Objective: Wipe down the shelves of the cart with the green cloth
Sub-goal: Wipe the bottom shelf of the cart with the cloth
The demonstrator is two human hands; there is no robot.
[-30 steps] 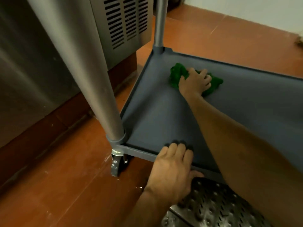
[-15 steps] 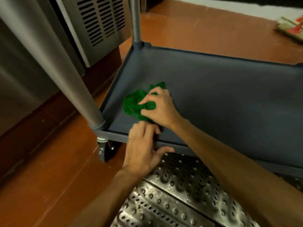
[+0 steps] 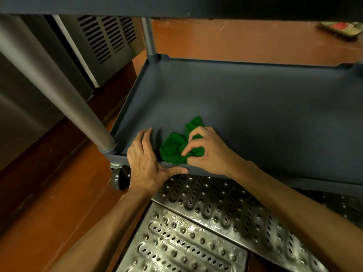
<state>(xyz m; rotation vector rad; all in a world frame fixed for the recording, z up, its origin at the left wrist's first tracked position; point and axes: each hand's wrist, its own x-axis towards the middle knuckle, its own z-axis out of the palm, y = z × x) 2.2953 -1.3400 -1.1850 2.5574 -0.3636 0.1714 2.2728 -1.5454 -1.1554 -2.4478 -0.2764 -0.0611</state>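
The right hand (image 3: 208,152) grips the bunched green cloth (image 3: 172,148) with curled fingers, in the near left corner of the lower shelf (image 3: 255,107). Most of the cloth sticks out left of these fingers. The left hand (image 3: 143,160) lies just beside it over the front rim, fingers straight.

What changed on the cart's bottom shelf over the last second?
The right hand dragged the green cloth from the far-left part of the shelf back to its near-left corner, where the fingers now bunch it. The left hand stayed resting on the near rim.
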